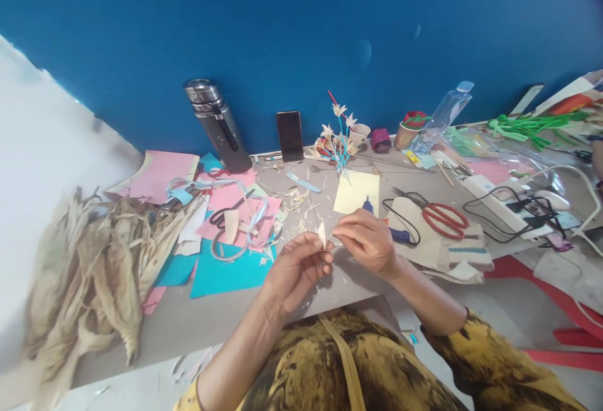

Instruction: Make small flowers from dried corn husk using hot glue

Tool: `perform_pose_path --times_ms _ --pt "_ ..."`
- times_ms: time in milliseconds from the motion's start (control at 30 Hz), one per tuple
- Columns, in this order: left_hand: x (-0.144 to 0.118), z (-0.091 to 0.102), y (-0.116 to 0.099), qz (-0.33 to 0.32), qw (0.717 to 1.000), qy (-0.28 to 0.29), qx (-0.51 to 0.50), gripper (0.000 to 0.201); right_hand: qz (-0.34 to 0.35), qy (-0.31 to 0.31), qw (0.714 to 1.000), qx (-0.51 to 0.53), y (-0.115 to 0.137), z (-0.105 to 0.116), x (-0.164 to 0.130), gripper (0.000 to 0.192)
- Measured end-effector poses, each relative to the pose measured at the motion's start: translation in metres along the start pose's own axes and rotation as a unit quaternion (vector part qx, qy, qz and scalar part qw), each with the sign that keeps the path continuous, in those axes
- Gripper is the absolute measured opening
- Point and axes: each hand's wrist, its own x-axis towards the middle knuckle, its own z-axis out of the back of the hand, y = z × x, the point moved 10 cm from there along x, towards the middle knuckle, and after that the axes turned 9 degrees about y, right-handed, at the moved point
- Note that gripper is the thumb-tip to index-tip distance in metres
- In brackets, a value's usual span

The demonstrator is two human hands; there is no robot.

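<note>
My left hand (296, 266) and my right hand (366, 239) meet over the grey table (198, 323), both pinching a small pale husk petal (322, 234) between the fingertips. The petal stands upright between the two hands. Just beyond my right hand lies a yellow paper square (354, 192) and a blue-handled tool (399, 234). Behind them stands a bunch of small husk flowers on blue stems (340, 137).
A heap of dried corn husks (98, 266) lies at the left. Pink and blue papers (226, 254) with black scissors (226, 211) sit left of centre. Red scissors (443, 216), cables, a power strip (499, 207), a flask (217, 123), a phone (289, 135), a plastic bottle (440, 119) and cups line the blue wall.
</note>
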Motion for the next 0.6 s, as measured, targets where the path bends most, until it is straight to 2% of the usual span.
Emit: perform_pose_path --times_ms 200,267,333,400,467,533,600 --pt "0.000 -0.006 0.003 -0.004 1.000 -0.002 -0.003 0.020 -0.017 -0.031 0.999 0.026 0.000 0.002 -0.005 0.021" --pt "0.000 -0.005 0.001 -0.021 1.000 -0.013 0.013 0.021 -0.062 -0.044 0.996 0.044 -0.005 0.005 -0.005 0.017" --pt "0.001 -0.001 -0.004 -0.046 0.997 -0.029 0.047 0.022 -0.155 -0.040 0.983 0.091 -0.018 0.003 -0.009 0.010" --pt "0.001 0.003 -0.008 -0.067 0.992 -0.046 0.092 0.022 -0.265 -0.003 0.946 0.187 -0.034 -0.010 -0.018 0.016" --pt "0.002 0.006 -0.011 -0.083 0.985 -0.058 0.138 0.022 -0.342 0.046 0.887 0.308 -0.042 -0.031 -0.030 0.028" --pt "0.001 0.007 -0.013 -0.093 0.978 -0.062 0.176 0.020 -0.384 0.066 0.828 0.403 -0.045 -0.047 -0.039 0.034" --pt "0.001 0.007 -0.014 -0.094 0.974 -0.064 0.197 0.020 -0.410 0.059 0.781 0.467 -0.049 -0.058 -0.046 0.033"
